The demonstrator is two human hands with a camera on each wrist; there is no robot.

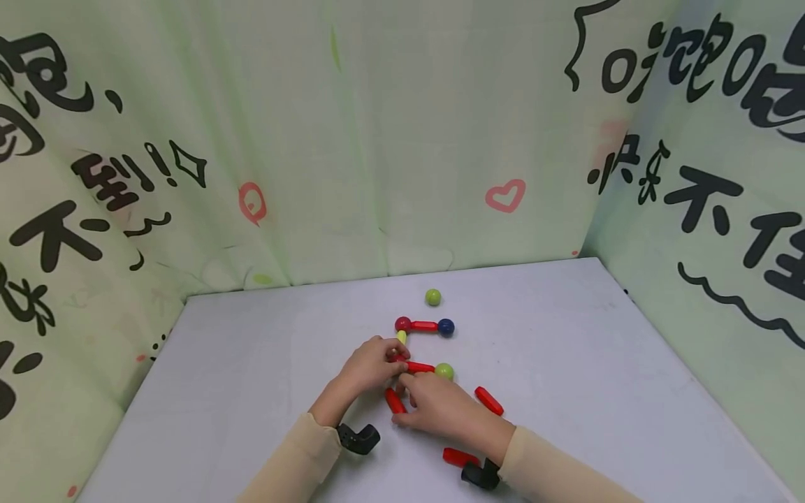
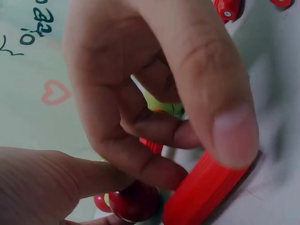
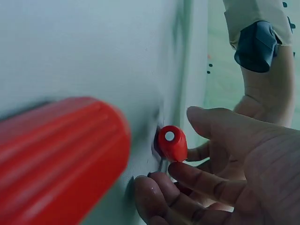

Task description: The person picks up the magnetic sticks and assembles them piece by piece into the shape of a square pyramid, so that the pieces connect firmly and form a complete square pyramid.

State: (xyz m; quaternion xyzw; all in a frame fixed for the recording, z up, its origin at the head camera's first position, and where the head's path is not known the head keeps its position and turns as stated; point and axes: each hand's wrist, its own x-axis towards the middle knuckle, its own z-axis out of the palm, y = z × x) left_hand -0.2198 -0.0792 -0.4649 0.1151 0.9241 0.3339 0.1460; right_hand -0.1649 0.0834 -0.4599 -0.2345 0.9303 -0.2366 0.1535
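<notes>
**Both hands at a build of rods and balls on the grey table**

The grey table (image 1: 251, 363) stood inside printed cloth walls (image 1: 352, 126). Both hands met near its middle. The left hand (image 1: 371, 363) had its fingers curled, pinching a dark red ball (image 2: 136, 204) against the thumb. The right hand (image 1: 440, 409) lay with fingers bent over a short red rod (image 1: 394, 400), its fingertips (image 3: 197, 180) touching the rod's end; a firm grip could not be told.

The build lay just beyond the hands: a red rod (image 1: 420, 367) ran from the fingers to a green ball (image 1: 444, 371); behind it a red ball (image 1: 402, 323), a red bar (image 1: 424, 325) and a blue ball (image 1: 446, 327) sat joined in a row, with a yellow piece (image 1: 402, 337) below the red ball.

Loose pieces: a green ball (image 1: 432, 297) farther back, a red rod (image 1: 488, 400) right of the right hand, another (image 1: 460, 457) by the right wrist.
</notes>
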